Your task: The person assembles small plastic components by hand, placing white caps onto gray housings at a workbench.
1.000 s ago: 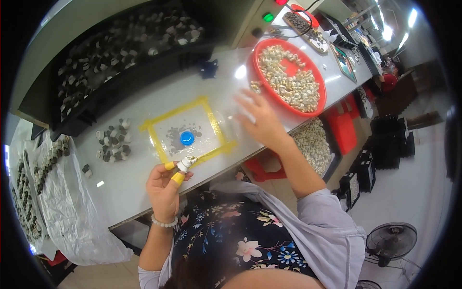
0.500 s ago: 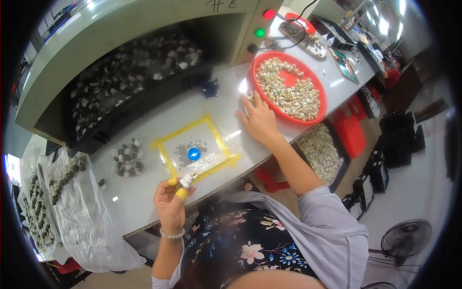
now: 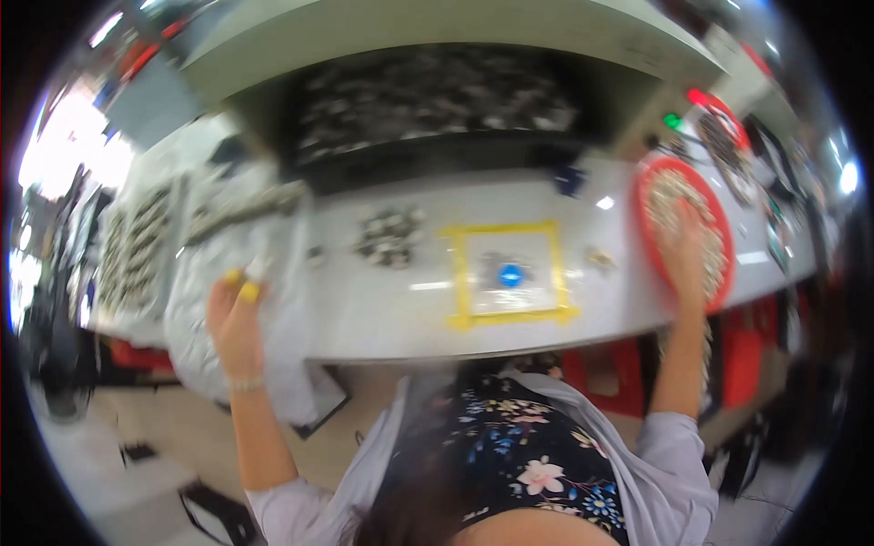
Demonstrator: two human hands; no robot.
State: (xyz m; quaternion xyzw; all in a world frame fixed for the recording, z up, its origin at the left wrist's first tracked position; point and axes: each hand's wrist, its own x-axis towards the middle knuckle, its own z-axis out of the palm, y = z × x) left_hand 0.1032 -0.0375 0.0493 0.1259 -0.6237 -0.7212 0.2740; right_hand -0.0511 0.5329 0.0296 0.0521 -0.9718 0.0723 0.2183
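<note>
My left hand (image 3: pixel 237 314), with yellow covers on its thumb and a finger, pinches a small white piece (image 3: pixel 259 267) above a clear plastic sheet (image 3: pixel 209 350). Strung-out rows of dark-and-white pieces (image 3: pixel 137 250) lie beyond and left of it. On the far right, my right hand (image 3: pixel 685 250) reaches into a red basin (image 3: pixel 648 196) of small cream-coloured pieces (image 3: pixel 715 250). Its fingers are blurred among them, so what they grip cannot be made out. Between the hands, a blue round cap (image 3: pixel 511 275) sits among grey flakes inside a yellow tape square (image 3: pixel 462 273).
A pile of dark-and-white pieces (image 3: pixel 390 238) lies left of the tape square. A few small pieces (image 3: pixel 599 261) lie to its right. Behind the white table (image 3: pixel 382 314) stands a pale machine (image 3: pixel 455 27), its opening filled with dark-and-white pieces. A dark blue object (image 3: pixel 570 180) lies near it.
The view has swung to the left. My left hand has carried the white piece leftward from the tape square to the plastic sheet. My right hand has moved from beside the basin into it.
</note>
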